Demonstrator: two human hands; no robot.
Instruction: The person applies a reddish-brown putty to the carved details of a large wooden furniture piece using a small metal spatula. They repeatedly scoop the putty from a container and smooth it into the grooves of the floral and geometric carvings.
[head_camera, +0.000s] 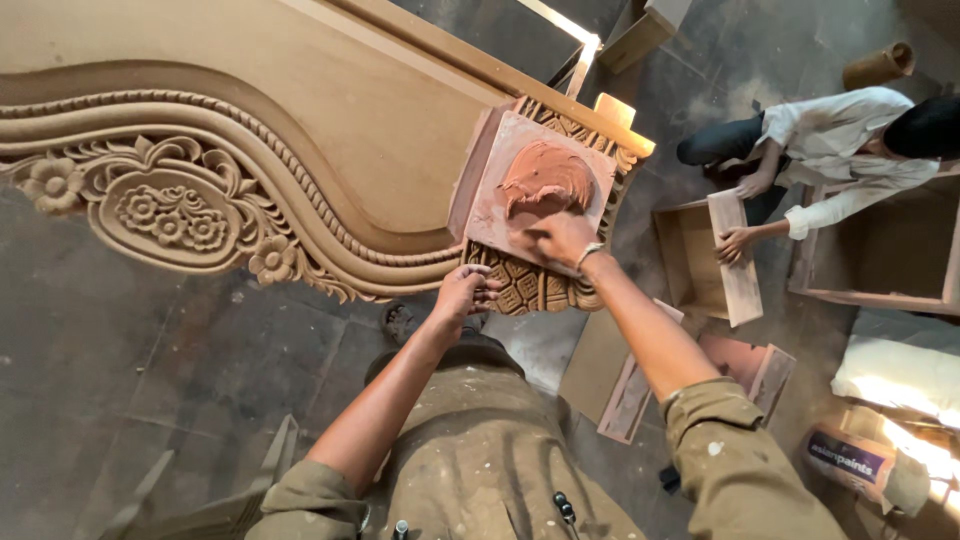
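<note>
A large carved wooden panel (230, 190) with flowers and a rope border fills the left. The left hand (465, 295) is loosely curled, fingertips pressing on the carved lattice corner (525, 285) just below a square board (530, 185). That board rests on the panel's corner and carries a lump of reddish-brown putty (548, 178). The right hand (562, 238) is closed, fingers bunched at the putty's lower edge; what it grips is hidden. On the floor (120, 370) to the right lie wooden offcuts (630, 395). Farther right, another person (850, 140) crouches, both hands on a plank (735, 255) over an open wooden box (690, 255).
</note>
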